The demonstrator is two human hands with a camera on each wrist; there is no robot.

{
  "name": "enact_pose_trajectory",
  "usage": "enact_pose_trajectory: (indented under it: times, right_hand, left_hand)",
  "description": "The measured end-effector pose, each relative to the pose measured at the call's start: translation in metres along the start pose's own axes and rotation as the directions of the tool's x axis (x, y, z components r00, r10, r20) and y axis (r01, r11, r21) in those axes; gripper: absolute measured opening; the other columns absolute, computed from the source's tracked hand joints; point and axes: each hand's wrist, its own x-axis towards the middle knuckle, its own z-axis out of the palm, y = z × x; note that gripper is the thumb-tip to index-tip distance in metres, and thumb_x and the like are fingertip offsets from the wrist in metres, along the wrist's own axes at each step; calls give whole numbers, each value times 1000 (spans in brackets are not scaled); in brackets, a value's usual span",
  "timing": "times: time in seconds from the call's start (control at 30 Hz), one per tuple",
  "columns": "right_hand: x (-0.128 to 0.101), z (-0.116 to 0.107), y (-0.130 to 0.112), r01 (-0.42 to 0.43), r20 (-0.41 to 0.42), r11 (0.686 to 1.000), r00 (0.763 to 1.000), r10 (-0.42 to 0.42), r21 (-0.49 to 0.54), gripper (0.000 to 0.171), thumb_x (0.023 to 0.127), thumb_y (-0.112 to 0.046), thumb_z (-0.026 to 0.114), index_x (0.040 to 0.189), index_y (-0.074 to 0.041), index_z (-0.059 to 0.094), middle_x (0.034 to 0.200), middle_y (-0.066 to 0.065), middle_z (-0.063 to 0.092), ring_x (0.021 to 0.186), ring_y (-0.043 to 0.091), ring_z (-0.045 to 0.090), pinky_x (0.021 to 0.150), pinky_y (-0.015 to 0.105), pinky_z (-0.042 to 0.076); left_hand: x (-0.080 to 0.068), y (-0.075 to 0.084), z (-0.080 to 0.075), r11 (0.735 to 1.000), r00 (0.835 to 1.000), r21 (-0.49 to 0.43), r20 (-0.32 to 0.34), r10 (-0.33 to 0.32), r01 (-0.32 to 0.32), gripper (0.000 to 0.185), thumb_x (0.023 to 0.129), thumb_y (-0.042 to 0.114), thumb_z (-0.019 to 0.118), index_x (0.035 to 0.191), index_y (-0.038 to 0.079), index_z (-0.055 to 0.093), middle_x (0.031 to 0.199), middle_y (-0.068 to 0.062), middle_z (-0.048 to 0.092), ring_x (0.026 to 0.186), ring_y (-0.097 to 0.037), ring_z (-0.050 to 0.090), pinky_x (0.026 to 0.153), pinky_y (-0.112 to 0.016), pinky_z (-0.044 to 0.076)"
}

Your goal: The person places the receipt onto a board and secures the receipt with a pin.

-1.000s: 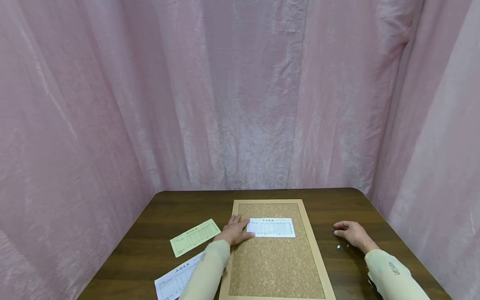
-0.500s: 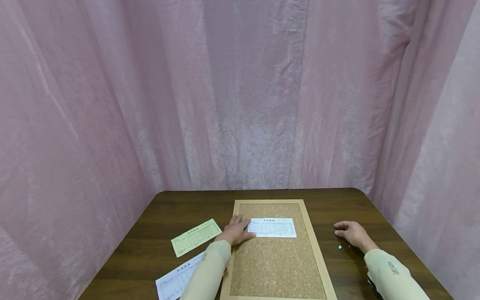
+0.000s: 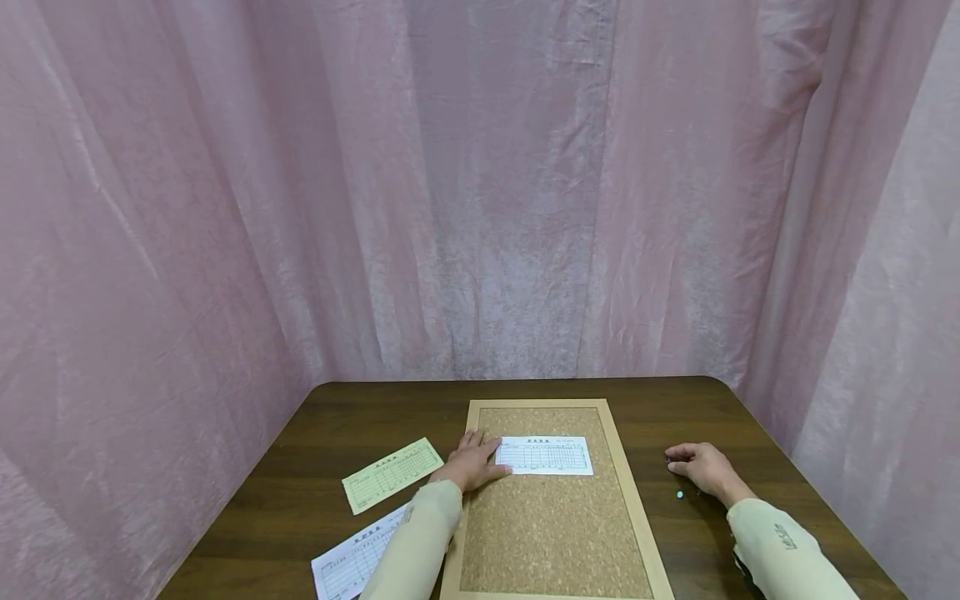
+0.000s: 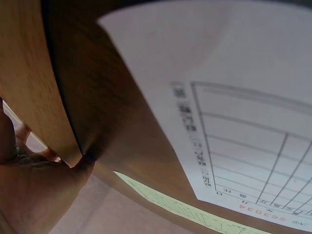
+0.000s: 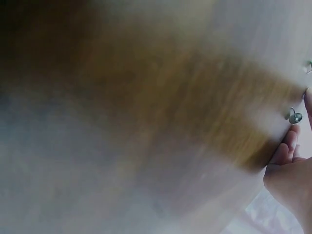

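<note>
My left hand lies flat with the fingers straight, their tips pressing the left end of the white slip; it grips nothing, just pins the paper down. The slip lies across the far half of the cork board, level with the fingers and running off to their right, its right end just short of the frame. The heel of that hand sits over the board's left frame rail, and the left wrist view shows the rail close against the palm. My right hand rests on the table well to the right of the board, fingers loosely curled with the tips down on the wood; from the head view I cannot tell whether anything is pinched between them. A pushpin lies on the table just near of those fingertips, apart from them. In the blurred right wrist view a pin sits just beyond a fingertip, and another shows at the right edge. Left of the board, a green slip lies on the wood just beside my left wrist, and a second white sheet sits nearer, partly under my left sleeve.
</note>
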Motion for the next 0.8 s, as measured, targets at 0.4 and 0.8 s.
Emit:
enact_pose_trajectory:
  times: [0.4,0.8]
  right_hand:
    - [0,-1,0,14,10,1000,1000,-14,-24,26,94,-11,67,114,5,70,114,25,66,109,48,57,89,57,46]
    - [2,1,3,-11,-5,999,1000,11,-30,21,93,-11,67,108,3,72,109,23,68,103,44,60,85,55,47]
  left_hand:
    - [0,-1,1,1000,1000,3,-3,7,-7,69,96,49,61,152,14,42,160,-21,23,148,-40,14,111,-63,24]
    - [3,-3,4,1000,1000,1,-1,-3,3,69,96,51,60,153,16,41,161,-20,22,149,-39,13,111,-64,23]
